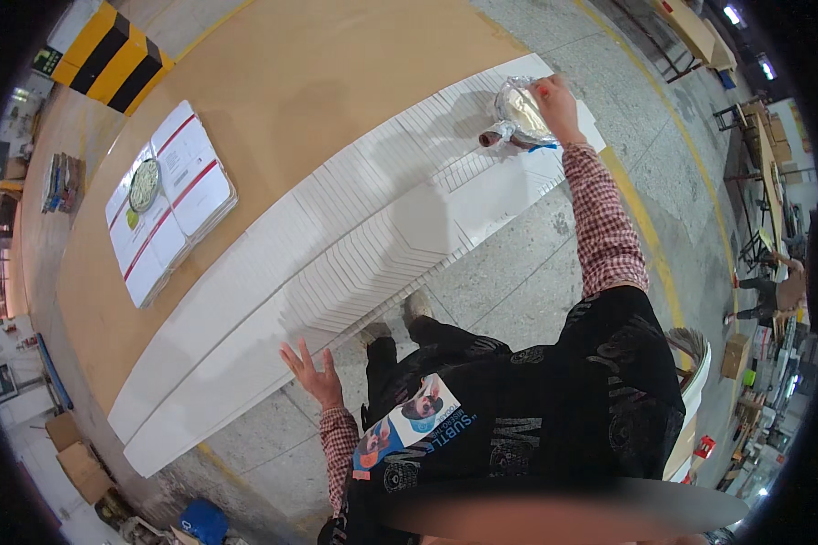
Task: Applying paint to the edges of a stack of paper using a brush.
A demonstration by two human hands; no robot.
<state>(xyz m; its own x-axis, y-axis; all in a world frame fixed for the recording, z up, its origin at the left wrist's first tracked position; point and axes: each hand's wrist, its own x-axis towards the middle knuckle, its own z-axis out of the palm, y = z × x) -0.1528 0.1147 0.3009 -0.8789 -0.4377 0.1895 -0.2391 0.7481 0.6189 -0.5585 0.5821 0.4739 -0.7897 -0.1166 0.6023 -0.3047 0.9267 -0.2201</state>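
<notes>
Long white sheets point(336, 245) lie in staggered, overlapping layers along the table edge, their edges making rows of fine lines. At their far right end sits a foil-lined container point(518, 107) with pale, creamy contents. A brown, round-ended handle or tube point(490, 139) sticks out beside it. My right hand point(556, 104) is over the container's right side, fingers curled together; what they hold is hidden. My left hand point(316, 374) hovers by the near edge of the sheets, toward their left end, fingers spread and holding nothing.
A brown board tabletop point(291, 100) extends behind the sheets. On it rests a plastic-wrapped white stack point(171, 204) with red stripes and a round dish point(144, 185) on top. A yellow-black striped block point(111, 56) stands at the far left. Another person point(782, 289) is at far right.
</notes>
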